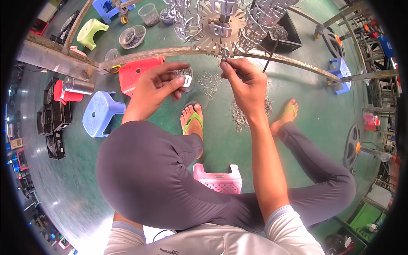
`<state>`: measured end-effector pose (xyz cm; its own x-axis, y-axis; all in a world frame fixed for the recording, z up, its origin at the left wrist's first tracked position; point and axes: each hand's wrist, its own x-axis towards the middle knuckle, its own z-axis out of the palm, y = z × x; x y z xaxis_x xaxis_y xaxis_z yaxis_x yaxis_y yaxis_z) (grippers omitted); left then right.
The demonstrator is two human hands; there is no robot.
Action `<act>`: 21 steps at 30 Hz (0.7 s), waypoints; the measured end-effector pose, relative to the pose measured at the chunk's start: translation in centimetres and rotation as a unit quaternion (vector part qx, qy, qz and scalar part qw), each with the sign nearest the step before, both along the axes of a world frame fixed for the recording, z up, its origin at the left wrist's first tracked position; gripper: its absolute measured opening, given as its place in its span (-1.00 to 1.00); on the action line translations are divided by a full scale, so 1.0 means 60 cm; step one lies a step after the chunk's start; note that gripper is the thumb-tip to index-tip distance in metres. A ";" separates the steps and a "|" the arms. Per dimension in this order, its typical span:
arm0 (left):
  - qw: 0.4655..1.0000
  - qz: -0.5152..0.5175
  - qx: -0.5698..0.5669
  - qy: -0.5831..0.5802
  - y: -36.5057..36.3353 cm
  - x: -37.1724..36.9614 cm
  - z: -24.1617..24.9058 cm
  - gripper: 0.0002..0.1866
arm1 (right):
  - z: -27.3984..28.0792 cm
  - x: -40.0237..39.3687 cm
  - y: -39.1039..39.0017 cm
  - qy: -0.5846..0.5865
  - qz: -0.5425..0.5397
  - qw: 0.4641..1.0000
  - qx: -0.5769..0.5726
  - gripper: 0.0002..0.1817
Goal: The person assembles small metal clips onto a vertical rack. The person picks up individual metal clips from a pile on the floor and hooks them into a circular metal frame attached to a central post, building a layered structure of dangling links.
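Observation:
Between the thumb and fingers of my left hand (163, 85) is a small pale metal piece (187, 81) with a slot in it. My right hand (244, 80) is raised beside it, thumb and index finger pinched at the lower edge of a toothed metal disc (222, 27); what they pinch is too small to name. Bunches of metal pieces hang left (187, 21) and right (261, 21) of the disc. Below my hands, hooks lie on the floor in a loose scatter (209, 85) and a denser pile (242, 117).
A rusty frame bar (170, 52) crosses in front of me. Around it stand a red stool (131, 74), a blue stool (98, 114), a green stool (90, 32) and bowls of small parts (132, 37). A pink stool (219, 180) is below me; a black bin (291, 36) stands behind the bar.

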<state>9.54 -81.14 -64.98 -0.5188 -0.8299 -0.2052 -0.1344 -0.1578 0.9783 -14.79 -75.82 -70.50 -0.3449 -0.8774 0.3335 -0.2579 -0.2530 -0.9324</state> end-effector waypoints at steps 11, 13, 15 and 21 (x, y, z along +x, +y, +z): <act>0.990 -0.076 -0.097 0.068 -0.032 -0.085 -0.027 -0.68 | 0.006 -0.005 0.034 -0.018 0.065 0.996 0.051 -0.82; 0.991 -0.068 -0.099 0.065 -0.034 -0.092 -0.020 -0.70 | 0.019 -0.005 0.033 -0.128 0.064 0.988 0.057 -0.81; 0.991 -0.055 -0.100 0.072 -0.028 -0.096 -0.012 -0.71 | 0.024 -0.004 0.029 -0.178 -0.006 0.984 0.010 -0.82; 0.992 -0.040 -0.096 0.070 -0.020 -0.088 -0.026 -0.70 | -0.180 -0.052 0.046 -0.003 0.022 0.933 0.360 -0.67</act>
